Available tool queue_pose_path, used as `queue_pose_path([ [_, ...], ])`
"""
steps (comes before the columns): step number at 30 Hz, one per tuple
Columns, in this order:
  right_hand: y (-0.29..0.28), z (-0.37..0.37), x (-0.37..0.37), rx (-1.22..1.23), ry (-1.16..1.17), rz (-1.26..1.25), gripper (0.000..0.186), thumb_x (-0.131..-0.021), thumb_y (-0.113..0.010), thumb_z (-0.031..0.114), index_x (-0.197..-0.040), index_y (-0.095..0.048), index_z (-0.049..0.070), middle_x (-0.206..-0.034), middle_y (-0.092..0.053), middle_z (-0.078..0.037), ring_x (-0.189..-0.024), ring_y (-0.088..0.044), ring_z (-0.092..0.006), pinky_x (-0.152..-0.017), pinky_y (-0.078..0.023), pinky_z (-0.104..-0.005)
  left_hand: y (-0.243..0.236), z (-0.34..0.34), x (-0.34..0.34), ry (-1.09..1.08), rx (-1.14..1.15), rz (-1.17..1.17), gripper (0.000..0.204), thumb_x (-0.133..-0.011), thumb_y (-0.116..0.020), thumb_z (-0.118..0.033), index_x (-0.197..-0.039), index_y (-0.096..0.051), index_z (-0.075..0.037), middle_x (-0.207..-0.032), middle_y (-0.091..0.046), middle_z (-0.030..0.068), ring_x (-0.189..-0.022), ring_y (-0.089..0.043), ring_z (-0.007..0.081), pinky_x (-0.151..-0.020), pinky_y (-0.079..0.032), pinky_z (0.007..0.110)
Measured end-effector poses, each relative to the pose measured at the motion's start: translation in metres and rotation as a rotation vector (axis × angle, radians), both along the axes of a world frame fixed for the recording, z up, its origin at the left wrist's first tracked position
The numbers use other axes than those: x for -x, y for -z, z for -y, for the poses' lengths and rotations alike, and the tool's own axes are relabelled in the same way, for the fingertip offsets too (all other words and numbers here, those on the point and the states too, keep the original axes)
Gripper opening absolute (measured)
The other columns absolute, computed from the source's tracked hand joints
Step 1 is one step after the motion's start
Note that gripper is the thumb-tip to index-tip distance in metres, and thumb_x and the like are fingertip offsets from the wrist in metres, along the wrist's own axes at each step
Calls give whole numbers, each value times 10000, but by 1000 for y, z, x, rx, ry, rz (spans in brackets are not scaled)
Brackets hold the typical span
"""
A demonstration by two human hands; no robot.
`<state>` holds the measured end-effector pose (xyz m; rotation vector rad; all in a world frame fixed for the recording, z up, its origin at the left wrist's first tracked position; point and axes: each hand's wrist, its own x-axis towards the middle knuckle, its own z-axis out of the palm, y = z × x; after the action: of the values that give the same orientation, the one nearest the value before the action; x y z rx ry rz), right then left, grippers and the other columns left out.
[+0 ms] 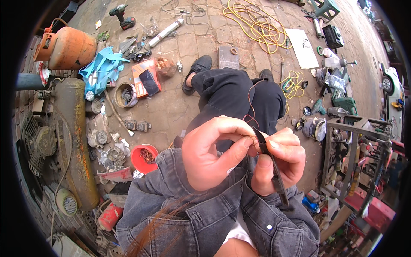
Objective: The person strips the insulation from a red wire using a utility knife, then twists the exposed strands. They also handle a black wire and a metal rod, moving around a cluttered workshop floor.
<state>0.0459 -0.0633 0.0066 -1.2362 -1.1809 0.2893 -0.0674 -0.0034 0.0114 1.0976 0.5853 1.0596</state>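
Note:
Above my lap, both hands meet at chest height. My right hand (pixel 280 160) grips a narrow, flat black strip (pixel 278 180) between thumb and fingers; its lower end hangs past the palm and its upper end sticks out between the hands. My left hand (pixel 216 150) is closed in a pinch beside the strip's upper part. A thin reddish wire (pixel 249 100) loops up from these fingertips over my dark trousers. The left fingertips seem to hold this wire; the exact contact is partly hidden.
Around me on the brick floor lie a red bucket (pixel 144 158) with copper scraps, a metal tin (pixel 126 95), a phone (pixel 149 82) on a box, a cordless drill (pixel 123 17) and a coiled yellow cable (pixel 257 23). An orange gas cylinder (pixel 70 48) stands left, a metal frame (pixel 353 150) right.

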Motion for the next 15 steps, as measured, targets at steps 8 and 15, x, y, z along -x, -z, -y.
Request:
queue_pose_path([
  [8, 1, 1, 0, -17, -19, -35, 234, -879, -702, 176, -1001, -557, 38, -805, -602, -91, -694, -539, -151, -624, -447, -268, -4, 2, 3, 6, 2, -19, 97, -852, -682, 34, -920, -613, 37, -913, -671, 158, -811, -636, 180, -741, -510, 298],
  [15, 1, 1, 0, -11, -36, 6, 221, -884, -696, 168, -1003, -564, 36, -802, -608, -91, -678, -549, -154, -633, -445, -270, -5, -1, 4, 18, -55, -65, 93, -851, -686, 30, -917, -621, 34, -916, -674, 145, -822, -637, 179, -749, -508, 297],
])
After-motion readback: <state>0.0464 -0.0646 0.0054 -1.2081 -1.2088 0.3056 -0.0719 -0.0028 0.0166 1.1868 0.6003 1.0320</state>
